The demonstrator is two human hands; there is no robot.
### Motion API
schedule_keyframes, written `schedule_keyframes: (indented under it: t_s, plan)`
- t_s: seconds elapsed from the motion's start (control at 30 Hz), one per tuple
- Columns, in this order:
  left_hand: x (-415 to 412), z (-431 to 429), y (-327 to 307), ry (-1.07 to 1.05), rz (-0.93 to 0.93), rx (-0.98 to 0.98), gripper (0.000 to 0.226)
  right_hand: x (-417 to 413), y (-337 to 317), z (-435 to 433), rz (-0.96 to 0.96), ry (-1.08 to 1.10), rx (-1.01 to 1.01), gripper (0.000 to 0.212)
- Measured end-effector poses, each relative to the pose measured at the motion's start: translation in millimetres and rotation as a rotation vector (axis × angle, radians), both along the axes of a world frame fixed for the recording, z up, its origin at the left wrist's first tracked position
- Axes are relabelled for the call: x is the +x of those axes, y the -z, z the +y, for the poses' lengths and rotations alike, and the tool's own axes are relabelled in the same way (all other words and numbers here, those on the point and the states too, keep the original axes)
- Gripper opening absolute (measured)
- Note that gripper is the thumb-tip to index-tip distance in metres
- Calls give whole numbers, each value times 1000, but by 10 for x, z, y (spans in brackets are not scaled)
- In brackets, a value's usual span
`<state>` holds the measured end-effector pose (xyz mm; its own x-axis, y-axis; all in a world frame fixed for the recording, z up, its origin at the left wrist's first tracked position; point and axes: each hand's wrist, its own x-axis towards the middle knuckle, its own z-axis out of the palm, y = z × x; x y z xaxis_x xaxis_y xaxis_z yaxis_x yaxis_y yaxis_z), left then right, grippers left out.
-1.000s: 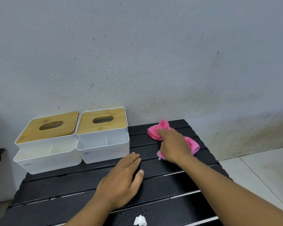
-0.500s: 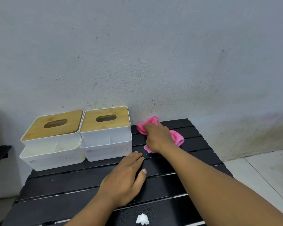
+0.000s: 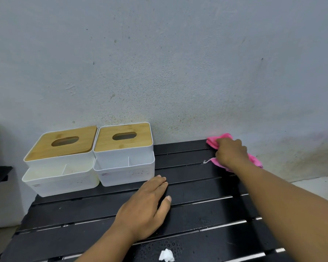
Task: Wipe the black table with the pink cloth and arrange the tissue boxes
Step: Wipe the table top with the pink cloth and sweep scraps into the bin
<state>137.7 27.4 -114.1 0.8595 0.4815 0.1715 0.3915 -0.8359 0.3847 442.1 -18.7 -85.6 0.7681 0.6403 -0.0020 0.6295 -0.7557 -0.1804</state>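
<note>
At frame right the right hand bunches the pink cloth in curled fingers, while the left hand lies flat on the surface, fingers together.

Prob. a home, plain back room or corner: stained grey wall, pale floor tiles, low black slat table vs the wall w/ household bits, i.e. left tissue box & right tissue box, both wood-lidded.

My right hand reaches forward on a straight arm, fingers curled over the pink cloth bunched beneath my palm. Nearer me, left of that grip, my left hand lies flat.
</note>
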Motion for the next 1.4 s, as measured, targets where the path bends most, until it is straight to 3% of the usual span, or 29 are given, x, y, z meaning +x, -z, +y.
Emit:
schedule_keyframes:
  t_s: [0.1, 0.27, 0.87, 1.07, 1.23, 1.4]
  plan:
    - [5, -2, 2, -1, -6, 1, 55, -166, 9, 190, 33, 87, 7, 40]
    - [12, 0, 0, 3, -13, -2, 55, -570, 16, 514, 90, -36, 62, 28]
    - [6, -7, 2, 12, -44, 24, 55, -1022, -20, 742, -14, -290, -61, 48]
    - [13, 8, 11, 20, -38, 36, 54, -1181, 4, 787, -4, -417, -13, 41]
    - [12, 4, 4, 15, -14, 13, 59, -904, 69, 574, 165, -530, 58, 53]
    - [2, 3, 12, -5, 4, -9, 55, -454, 39, 274, 175, -394, 157, 47]
